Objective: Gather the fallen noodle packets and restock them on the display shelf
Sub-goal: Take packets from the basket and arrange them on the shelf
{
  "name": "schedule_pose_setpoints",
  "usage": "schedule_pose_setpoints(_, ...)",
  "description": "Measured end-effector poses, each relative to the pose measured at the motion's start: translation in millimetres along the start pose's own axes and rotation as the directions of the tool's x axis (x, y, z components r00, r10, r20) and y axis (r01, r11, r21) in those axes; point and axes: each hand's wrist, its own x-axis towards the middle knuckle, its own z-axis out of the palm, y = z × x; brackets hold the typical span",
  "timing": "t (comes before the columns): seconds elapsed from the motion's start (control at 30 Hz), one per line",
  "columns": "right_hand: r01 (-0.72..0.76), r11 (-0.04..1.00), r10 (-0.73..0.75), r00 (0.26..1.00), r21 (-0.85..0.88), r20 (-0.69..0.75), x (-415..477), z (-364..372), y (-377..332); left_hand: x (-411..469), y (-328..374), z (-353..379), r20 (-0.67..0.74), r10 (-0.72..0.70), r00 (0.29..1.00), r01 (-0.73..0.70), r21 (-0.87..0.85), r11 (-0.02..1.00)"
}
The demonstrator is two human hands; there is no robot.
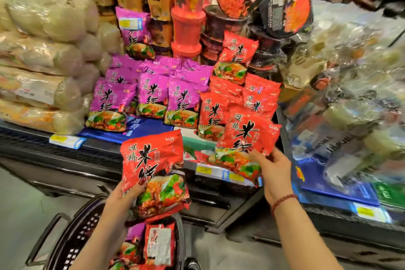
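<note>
Each of the hands grips a red noodle packet: the left hand (128, 190) holds one (153, 173) over the basket (72, 245), the right hand (274, 169) presses another (247, 138) against the shelf's (105, 153) red stack.

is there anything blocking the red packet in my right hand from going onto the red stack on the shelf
Nothing visible does. The right hand already holds its red packet against the front of the red stack; only open air lies between them.

basket (72, 245) cut off, right shelf goods (355, 98) blurred
</note>
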Motion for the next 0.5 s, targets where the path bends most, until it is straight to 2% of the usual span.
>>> schedule_pose_setpoints(0.2,0.060,0.986,-0.068,0.997,-0.155,-0.047,114,-27,5,23,-10,47,0.002,0.025,1.000,-0.025,-0.025,0.999)
schedule_pose_setpoints(0.3,0.072,0.932,-0.090,0.995,-0.356,-0.034,148,-25,26,31,-11,59,0.021,-0.006,1.000,0.006,-0.021,1.000)
schedule_pose_setpoints(0.37,0.112,0.865,-0.160,0.985,-0.489,-0.058,156,-19,40,35,-12,62,0.011,-0.008,1.000,0.008,-0.002,1.000)
schedule_pose_setpoints(0.4,0.170,0.813,-0.248,0.967,-0.557,-0.066,156,-17,44,37,-12,64,0.001,-0.015,1.000,0.015,0.007,1.000)
schedule_pose_setpoints(0.43,0.237,0.718,-0.360,0.931,-0.654,-0.058,153,-15,46,37,-12,66,-0.012,-0.022,1.000,0.022,0.009,1.000)
schedule_pose_setpoints(0.5,0.397,0.376,-0.584,0.803,-0.837,0.119,147,-12,51,39,-14,66,-0.026,-0.022,0.999,0.023,0.021,1.000)
